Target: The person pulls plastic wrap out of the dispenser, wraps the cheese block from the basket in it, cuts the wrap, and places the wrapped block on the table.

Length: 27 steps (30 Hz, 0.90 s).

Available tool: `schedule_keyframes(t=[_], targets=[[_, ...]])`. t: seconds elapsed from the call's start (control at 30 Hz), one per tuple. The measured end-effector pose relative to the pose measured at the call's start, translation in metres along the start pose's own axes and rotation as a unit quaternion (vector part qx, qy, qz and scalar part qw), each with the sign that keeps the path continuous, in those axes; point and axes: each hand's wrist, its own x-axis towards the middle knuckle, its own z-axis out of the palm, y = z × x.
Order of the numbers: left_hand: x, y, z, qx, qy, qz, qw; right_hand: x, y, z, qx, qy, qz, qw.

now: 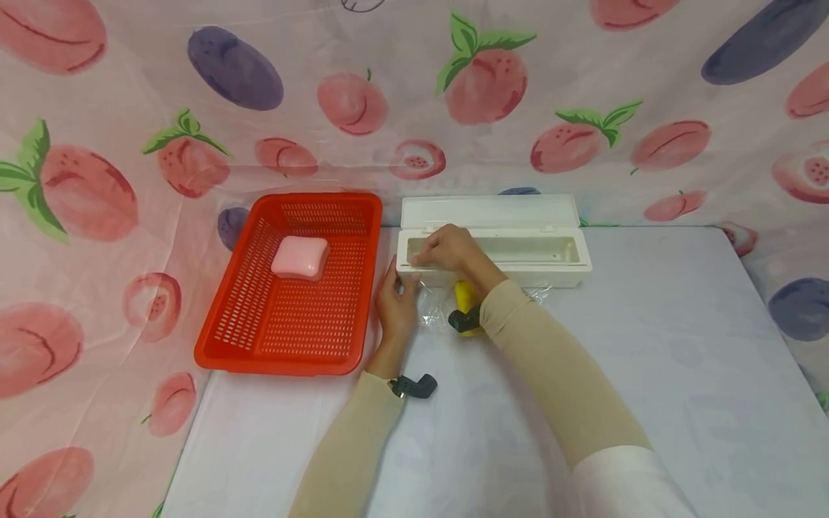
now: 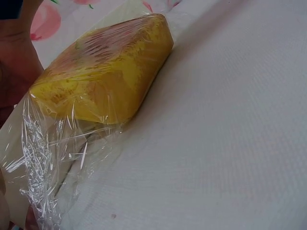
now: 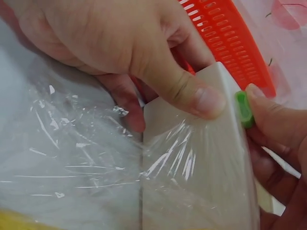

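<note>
A white cling film dispenser (image 1: pixel 492 276) lies with its lid (image 1: pixel 488 212) raised. My left hand (image 1: pixel 396 306) grips its left end, the thumb (image 3: pixel 208 103) pressing the film on the front face. At the dispenser's edge my right hand (image 1: pixel 447 248) pinches a small green slider cutter (image 3: pixel 245 110) between thumb and fingers. Clear cling film (image 3: pixel 81 143) runs from the dispenser down to a yellow block (image 2: pixel 110 72) wrapped in film on the table. In the head view, the right wrist partly hides this block.
To the left stands a red perforated basket (image 1: pixel 372 288) with a pink bar (image 1: pixel 301 257) inside, possibly soap. A white cloth (image 1: pixel 680 360) covers the table. A fruit-print sheet (image 1: pixel 259 43) hangs behind the table.
</note>
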Motion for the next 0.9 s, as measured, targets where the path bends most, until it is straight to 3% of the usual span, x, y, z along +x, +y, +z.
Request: schedule_keyframes(t=[0.27, 0.6, 0.9], targets=[[-0.0008, 0.0016, -0.0009, -0.003, -0.012, 0.007, 0.9999, -0.0043, -0.0029, -0.0042, 0.003, 0.009, 0.021, 1.0], [-0.0016, -0.002, 0.0005, -0.001, 0.007, 0.012, 0.9999, -0.0056, -0.0048, -0.0089, -0.028, -0.023, 0.053, 0.998], [-0.0012, -0.0041, 0.0028, -0.006, 0.012, 0.003, 0.9999, -0.005, -0.0004, -0.0097, -0.049, -0.025, 0.027, 0.998]])
